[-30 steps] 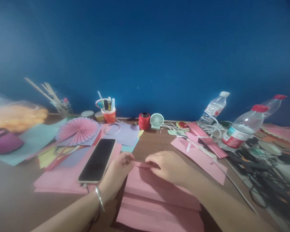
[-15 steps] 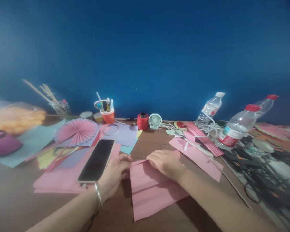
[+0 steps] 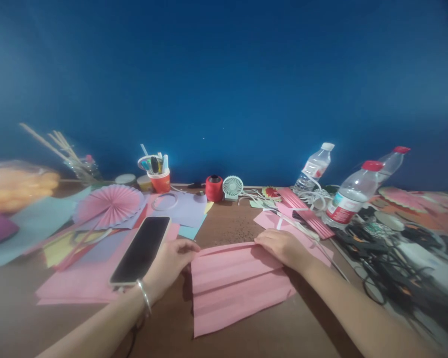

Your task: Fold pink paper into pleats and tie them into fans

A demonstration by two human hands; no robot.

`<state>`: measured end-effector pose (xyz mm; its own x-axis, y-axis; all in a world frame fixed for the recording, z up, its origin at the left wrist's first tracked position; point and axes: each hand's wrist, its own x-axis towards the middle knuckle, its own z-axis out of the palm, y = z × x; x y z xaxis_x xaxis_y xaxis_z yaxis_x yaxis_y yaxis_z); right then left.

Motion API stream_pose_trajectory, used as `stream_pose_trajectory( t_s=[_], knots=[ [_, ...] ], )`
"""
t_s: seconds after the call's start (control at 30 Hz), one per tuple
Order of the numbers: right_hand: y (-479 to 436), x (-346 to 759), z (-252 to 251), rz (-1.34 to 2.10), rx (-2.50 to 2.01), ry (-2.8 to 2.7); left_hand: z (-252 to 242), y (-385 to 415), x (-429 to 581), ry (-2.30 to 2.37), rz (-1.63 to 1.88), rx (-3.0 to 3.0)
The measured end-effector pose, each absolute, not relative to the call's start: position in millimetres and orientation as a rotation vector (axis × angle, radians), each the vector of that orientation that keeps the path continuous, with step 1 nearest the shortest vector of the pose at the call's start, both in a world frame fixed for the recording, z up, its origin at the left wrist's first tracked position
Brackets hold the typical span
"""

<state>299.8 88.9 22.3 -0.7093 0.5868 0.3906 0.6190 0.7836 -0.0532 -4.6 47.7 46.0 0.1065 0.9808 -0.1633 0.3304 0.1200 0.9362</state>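
Head view: pink paper [image 3: 235,286] lies flat on the brown table [image 3: 164,333], right in front of me, between my two hands.
Paper shape: it has fold lines that run left to right, so its long side goes across me, not away from me.
Left hand: my left hand [image 3: 169,261] sits at the paper's left end, near the far corner. The fingers are bent and press down on the edge. It holds nothing else.
Right hand: my right hand [image 3: 281,247] lies on the far right corner of the paper, fingers flat and close together, pushing the top fold down.
Which is nearer: both hands touch the far edge. The paper spreads toward me from my fingers, and the near edge is free.
Phone: a black phone [image 3: 141,250] lies just left of my left hand, on more pink sheets [image 3: 78,288].
Far side: a paper fan [image 3: 110,205], a red cup [image 3: 160,182] of pens, a red spool [image 3: 213,188], a small fan [image 3: 232,187] and water bottles [image 3: 349,199] stand well apart from the hands.
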Motion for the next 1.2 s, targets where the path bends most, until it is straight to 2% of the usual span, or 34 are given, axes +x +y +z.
stream_pose_trajectory(
  t_s=[0.13, 0.27, 0.6, 0.87, 1.2],
  knots=[
    [87, 298, 26, -0.23, -0.872, -2.623, 49, 44, -4, 1.533, 0.756, 2.016],
    [84, 296, 33, -0.319, -0.808, -2.622, 53, 41, -1, 1.546, 0.606, 2.34],
    [74, 258, 56, -0.126, -0.896, -2.836, 46, 43, 2, 1.43, 0.556, 2.307],
    [57, 198, 43, 0.222, -0.934, -2.599, 40, 37, 7, 1.336, 0.571, 2.552],
    [54, 195, 33, 0.142, -0.865, -2.548, 42, 36, -8, 1.26, 0.275, 2.789]
  ],
)
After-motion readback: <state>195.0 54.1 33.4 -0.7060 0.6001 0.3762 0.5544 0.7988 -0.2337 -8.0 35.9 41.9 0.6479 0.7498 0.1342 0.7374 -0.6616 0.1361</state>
